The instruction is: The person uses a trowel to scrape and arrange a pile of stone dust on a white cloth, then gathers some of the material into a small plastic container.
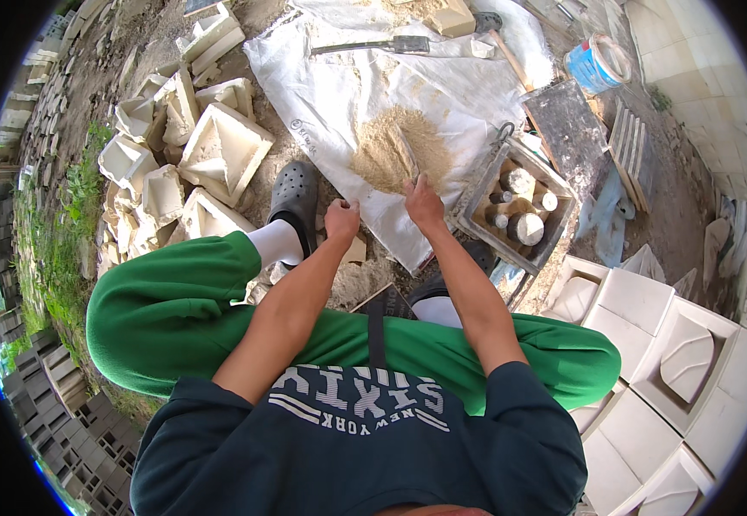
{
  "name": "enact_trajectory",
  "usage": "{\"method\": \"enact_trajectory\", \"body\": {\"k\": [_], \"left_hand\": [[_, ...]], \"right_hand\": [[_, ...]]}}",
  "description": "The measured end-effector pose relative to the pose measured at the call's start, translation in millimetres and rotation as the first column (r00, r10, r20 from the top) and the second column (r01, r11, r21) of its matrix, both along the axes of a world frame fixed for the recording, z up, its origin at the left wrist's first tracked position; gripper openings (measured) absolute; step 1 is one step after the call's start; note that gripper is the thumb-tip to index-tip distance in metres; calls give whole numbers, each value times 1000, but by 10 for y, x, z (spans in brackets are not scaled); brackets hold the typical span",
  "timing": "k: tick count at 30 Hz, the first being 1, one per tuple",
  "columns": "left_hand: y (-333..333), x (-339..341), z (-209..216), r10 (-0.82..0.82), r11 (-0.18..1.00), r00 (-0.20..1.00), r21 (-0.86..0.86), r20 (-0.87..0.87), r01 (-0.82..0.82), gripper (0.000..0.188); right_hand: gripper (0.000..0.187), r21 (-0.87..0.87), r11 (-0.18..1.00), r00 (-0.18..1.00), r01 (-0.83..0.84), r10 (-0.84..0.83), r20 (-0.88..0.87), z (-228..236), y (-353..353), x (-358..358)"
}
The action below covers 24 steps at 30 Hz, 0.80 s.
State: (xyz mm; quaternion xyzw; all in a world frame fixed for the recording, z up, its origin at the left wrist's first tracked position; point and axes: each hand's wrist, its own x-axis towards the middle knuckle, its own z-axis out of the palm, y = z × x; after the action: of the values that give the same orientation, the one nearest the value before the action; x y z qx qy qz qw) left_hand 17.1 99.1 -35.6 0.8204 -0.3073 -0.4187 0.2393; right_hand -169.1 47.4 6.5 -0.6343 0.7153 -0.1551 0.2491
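Observation:
A white woven plastic sheet [305,95] is spread on the ground between and beyond my feet, with a mound of tan sand-like material [429,138] on it. My right hand [425,205] is closed around the near end of a narrow, flat, dusty tool [405,153], whose far part lies in the mound. Whether it is a trowel or a plain strip cannot be told. My left hand [342,220] is closed, thumb and finger pinched at the left edge of the sheet.
Broken cream-coloured cast blocks [223,155] are heaped at the left. To the right are a grey crate [468,219] holding dusty cylinders, a dark board [567,120] and a blue bucket [593,67]. Pale hollow blocks [636,297] stand lower right. A long-handled tool [365,46] lies across the sheet's far part.

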Motion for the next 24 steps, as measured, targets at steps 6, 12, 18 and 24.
{"method": "enact_trajectory", "body": {"k": [6, 12, 18, 24], "left_hand": [[-12, -10, 204, -70, 997, 991, -8, 116, 72, 35], [20, -14, 303, -58, 998, 994, -28, 89, 61, 35], [12, 38, 157, -39, 996, 991, -72, 129, 49, 35], [38, -8, 230, -59, 997, 991, -49, 121, 65, 34]], "right_hand": [[48, -48, 998, 987, 35, -27, 158, -108, -47, -100], [47, 25, 1000, 997, -15, 13, 72, -129, 16, -253], [45, 147, 988, 999, 44, -44, 0, -141, 37, -182], [36, 172, 982, 996, 79, -84, 24, -161, 101, -229]]}}
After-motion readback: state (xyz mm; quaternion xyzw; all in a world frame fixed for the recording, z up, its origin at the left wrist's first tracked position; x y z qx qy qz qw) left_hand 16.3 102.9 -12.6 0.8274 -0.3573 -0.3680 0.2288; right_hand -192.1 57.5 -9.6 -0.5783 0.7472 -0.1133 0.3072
